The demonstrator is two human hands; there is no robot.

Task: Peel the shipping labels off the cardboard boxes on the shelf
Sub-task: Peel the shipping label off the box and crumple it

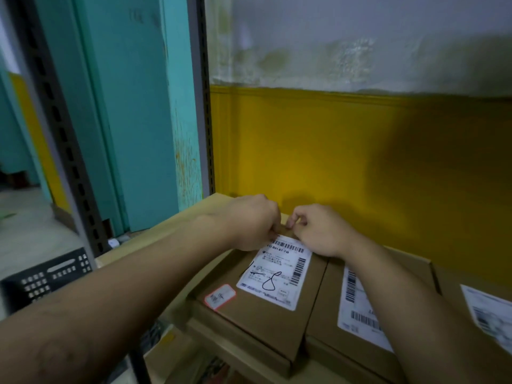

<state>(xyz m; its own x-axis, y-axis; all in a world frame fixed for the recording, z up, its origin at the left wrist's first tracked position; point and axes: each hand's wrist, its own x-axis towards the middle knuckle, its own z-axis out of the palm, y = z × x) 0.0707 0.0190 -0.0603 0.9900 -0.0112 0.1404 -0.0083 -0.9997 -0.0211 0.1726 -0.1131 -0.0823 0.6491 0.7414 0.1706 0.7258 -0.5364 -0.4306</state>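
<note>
Centre frame: left hand (249,223) pinches the far edge of the shipping label (277,273); right hand (318,232) curls beside it, grasp unclear.

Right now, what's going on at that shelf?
A person is working bare-handed on the leftmost cardboard box. The left hand and right hand are both curled at the far edge of its shipping label, apparently picking at it to start a peel. Whether either hand has a grip cannot be seen. The label lies mostly flat, so nothing is off yet. The middle box's label and the right box's label are untouched.
</note>
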